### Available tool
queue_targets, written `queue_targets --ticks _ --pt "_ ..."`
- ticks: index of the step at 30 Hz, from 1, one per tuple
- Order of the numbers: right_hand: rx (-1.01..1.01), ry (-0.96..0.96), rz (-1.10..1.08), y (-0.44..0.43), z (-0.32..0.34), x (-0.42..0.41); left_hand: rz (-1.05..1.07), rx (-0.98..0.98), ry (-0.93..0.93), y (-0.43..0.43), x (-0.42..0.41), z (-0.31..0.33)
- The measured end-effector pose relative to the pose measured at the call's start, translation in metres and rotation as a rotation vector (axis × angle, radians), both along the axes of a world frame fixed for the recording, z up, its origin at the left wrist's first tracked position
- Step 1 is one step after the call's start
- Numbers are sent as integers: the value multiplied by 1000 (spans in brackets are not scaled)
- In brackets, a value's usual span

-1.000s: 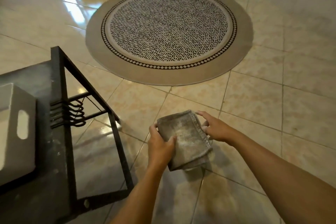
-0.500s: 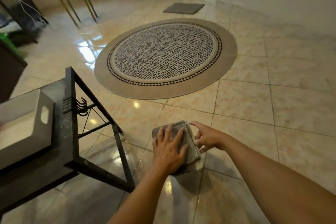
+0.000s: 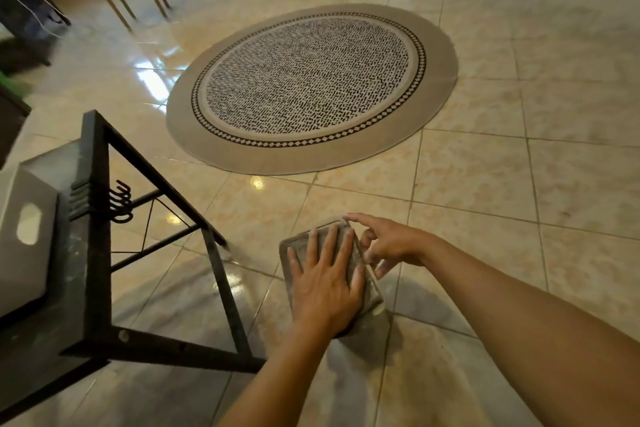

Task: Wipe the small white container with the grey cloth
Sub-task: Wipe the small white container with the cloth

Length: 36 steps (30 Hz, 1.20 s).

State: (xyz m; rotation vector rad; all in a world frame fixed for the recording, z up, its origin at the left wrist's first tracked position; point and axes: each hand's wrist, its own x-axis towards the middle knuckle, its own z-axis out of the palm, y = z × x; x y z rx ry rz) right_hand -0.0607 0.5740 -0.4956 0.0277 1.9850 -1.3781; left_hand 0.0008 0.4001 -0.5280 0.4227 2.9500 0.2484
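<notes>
While the left hand (image 3: 327,291) lies flat with its fingers spread on top of the folded grey cloth (image 3: 370,291), its grip closes on nothing; the right hand (image 3: 388,243), just beside it, touches the cloth's far and right edges with loosely open fingers. The cloth is held above the tiled floor (image 3: 485,184). Well to the left of both hands, the white container (image 3: 24,239) sits on the dark bench (image 3: 93,253).

Single head view, angled down over nearby hands and floor (image 3: 485,218)
</notes>
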Motion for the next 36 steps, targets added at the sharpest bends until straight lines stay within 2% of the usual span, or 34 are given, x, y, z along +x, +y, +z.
queue_targets --ticks 3,8,13,17,23,26,30,36 --pt "-11 0 3 1 0 -1 -9 14 20 3 -11 -1" --pt "-13 -14 -15 -3 1 -1 192 57 -1 -16 -2 -3" --pt "-4 -20 16 -4 2 -1 44 40 42 11 7 -5" --pt "-12 -24 -19 -8 2 0 179 6 -26 7 -21 1" --pt "-46 -43 3 -5 3 0 12 160 -23 -10 6 6" --pt "-42 -45 18 -8 3 1 76 75 46 -14 0 -4" --pt "-40 -67 11 -7 5 1 177 33 33 3 -16 -2" --pt "-37 -69 28 -7 6 1 47 15 19 -3 9 0"
